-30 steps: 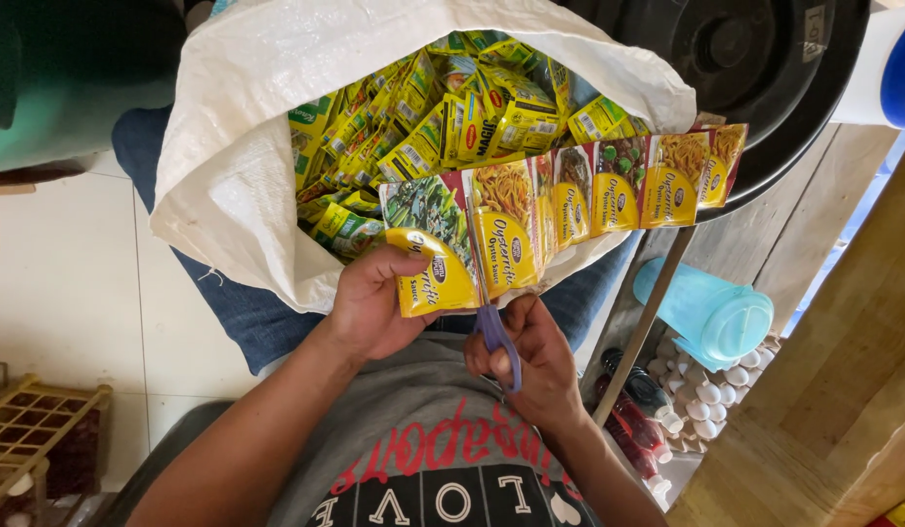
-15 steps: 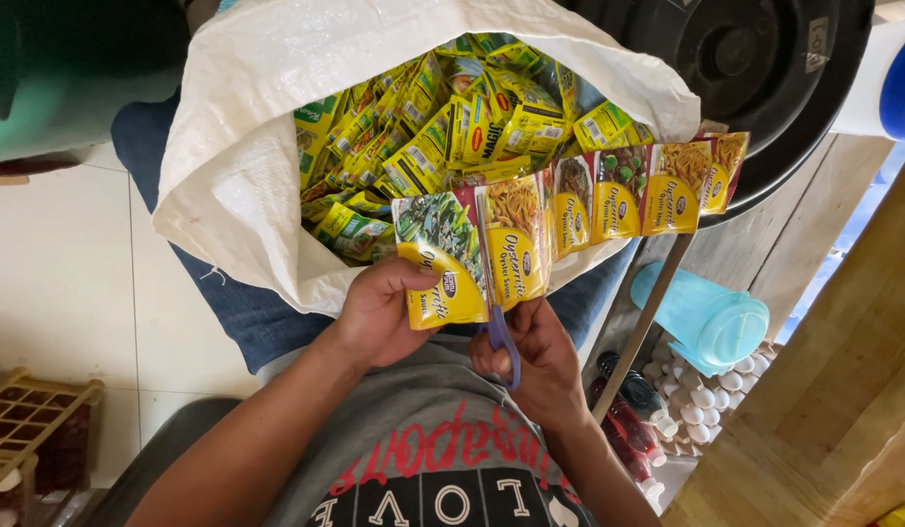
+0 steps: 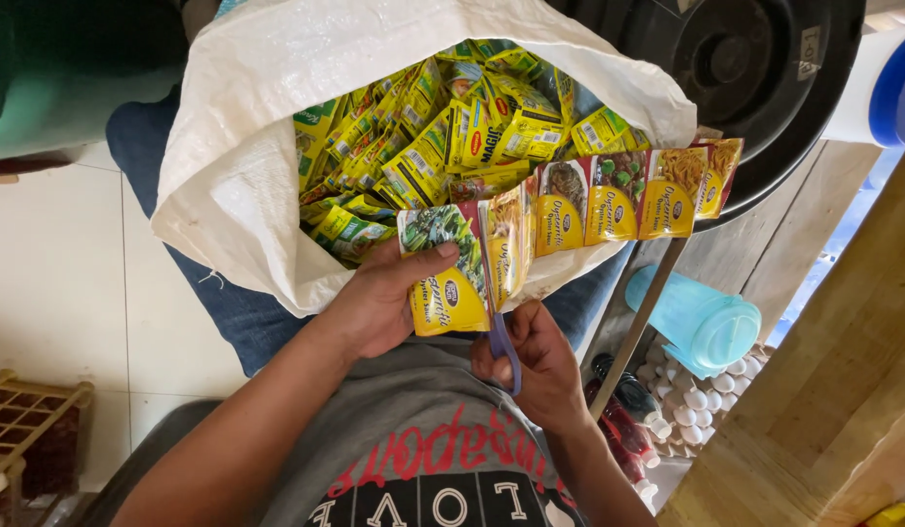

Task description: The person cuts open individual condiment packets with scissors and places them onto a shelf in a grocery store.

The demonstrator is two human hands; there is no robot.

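Left hand (image 3: pixel 379 303) fingers closed on end packet of the yellow sachet strip (image 3: pixel 579 210), held over the white sack (image 3: pixel 247 176) on the lap. Right hand (image 3: pixel 531 366) fingers wrapped through purple scissors (image 3: pixel 499 332), blades at the strip's seam between packets.

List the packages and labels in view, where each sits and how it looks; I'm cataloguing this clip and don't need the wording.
Sachet strip: joined yellow packets with food pictures, running right from the left hand.
Scissors: purple-handled, in the right hand, blades at the strip.
Loose sachets: yellow-green heap inside the white woven sack.
Sticker: small, pale, on the black round object.
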